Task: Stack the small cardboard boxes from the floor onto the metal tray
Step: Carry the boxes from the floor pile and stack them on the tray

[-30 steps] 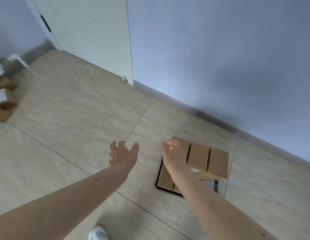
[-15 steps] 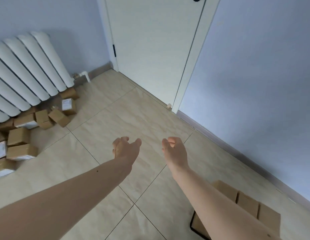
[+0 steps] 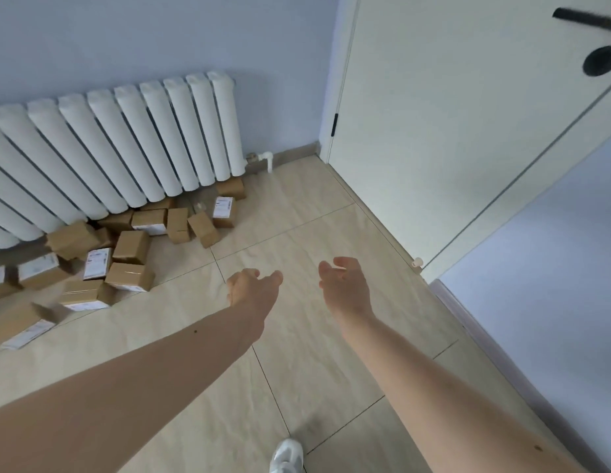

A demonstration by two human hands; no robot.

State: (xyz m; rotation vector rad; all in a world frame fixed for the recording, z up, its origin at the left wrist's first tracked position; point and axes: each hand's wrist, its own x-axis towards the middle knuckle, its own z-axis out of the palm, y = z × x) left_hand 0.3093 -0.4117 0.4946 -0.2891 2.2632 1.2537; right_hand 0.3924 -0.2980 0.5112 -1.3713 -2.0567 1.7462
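Observation:
Several small cardboard boxes (image 3: 131, 247) lie scattered on the tiled floor along the foot of a white radiator, at the left of the view; some carry white labels. My left hand (image 3: 251, 288) and my right hand (image 3: 345, 285) are stretched out over bare floor in the middle, both empty with fingers loosely spread. The nearest boxes lie well to the left of my left hand. The metal tray is out of view.
A white radiator (image 3: 102, 155) fills the left wall. A white door (image 3: 450, 131) with a black handle stands at the right, a doorstop (image 3: 416, 262) at its foot. Blue wall and skirting run down the right. My white shoe (image 3: 286, 455) shows at the bottom.
The view has swung left, away from the tray with its stacked boxes, which has left the frame. The radiator and the pile of boxes have come into view. Both hands stay empty.

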